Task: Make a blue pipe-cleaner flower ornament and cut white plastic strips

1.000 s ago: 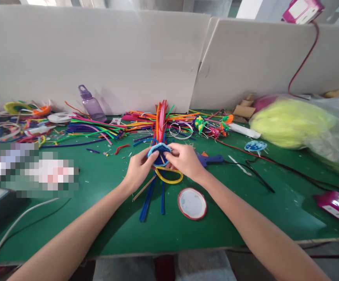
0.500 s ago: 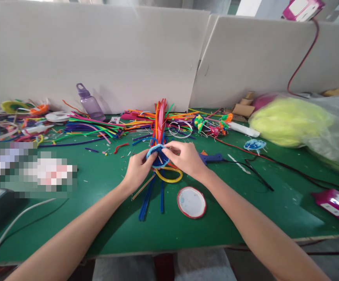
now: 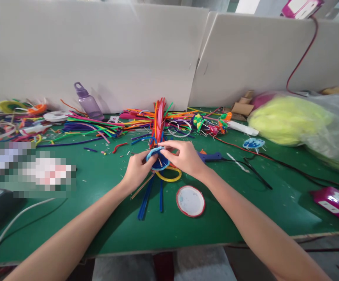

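Observation:
A round dark-blue piece with a light-blue rim (image 3: 161, 162) is held between both hands above the green table (image 3: 111, 230). My left hand (image 3: 138, 168) pinches its left side, thumb on the inner face. The fingers of my right hand (image 3: 184, 156) close on its upper right rim. A thin pale stick shows inside the piece. Just below lie a yellow loop (image 3: 171, 179), blue strips (image 3: 146, 201) and a brown stick (image 3: 141, 187). A round white disc with a red edge (image 3: 190, 201) lies beneath my right wrist.
Colourful strips (image 3: 93, 127) pile along the back by a purple bottle (image 3: 90, 103). To the right are a blue tool (image 3: 212, 157) with a black cable, a blue-and-white piece (image 3: 253, 143), yellow-green bags (image 3: 289, 119) and a magenta device (image 3: 336, 205). A white cable crosses the left.
My right fingers have shifted slightly left along the rim, and the blue piece has tilted a little and sits slightly lower. The whole view has moved slightly.

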Available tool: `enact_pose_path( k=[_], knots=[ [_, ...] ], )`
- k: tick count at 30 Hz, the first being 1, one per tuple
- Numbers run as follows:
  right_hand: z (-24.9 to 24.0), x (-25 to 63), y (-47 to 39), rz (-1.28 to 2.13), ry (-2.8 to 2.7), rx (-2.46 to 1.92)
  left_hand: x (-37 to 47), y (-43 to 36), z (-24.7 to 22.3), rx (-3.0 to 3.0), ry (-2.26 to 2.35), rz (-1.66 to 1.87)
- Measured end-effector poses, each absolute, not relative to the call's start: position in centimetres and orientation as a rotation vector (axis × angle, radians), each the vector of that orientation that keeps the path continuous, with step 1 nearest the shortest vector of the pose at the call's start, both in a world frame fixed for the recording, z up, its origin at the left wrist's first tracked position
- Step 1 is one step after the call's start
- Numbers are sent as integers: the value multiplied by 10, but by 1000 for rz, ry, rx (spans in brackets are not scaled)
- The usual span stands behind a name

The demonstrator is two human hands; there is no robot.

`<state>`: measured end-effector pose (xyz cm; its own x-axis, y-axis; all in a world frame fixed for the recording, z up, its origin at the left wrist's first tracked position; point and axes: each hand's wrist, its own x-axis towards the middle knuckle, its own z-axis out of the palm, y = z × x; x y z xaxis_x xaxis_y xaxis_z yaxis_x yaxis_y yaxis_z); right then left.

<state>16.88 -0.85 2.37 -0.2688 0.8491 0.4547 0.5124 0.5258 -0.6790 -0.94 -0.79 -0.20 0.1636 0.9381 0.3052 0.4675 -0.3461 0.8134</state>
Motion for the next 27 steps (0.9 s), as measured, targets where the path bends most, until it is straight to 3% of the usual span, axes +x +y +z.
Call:
enact_pose_path(
  k=[16,27],
  knots=[
    [18,168,-5,427,-1946,-990,-7,-9,-5,1936,1328,1042],
    [22,187,9,500,-1521,-1104,-18,15,9,975,1149,1484]
  ],
)
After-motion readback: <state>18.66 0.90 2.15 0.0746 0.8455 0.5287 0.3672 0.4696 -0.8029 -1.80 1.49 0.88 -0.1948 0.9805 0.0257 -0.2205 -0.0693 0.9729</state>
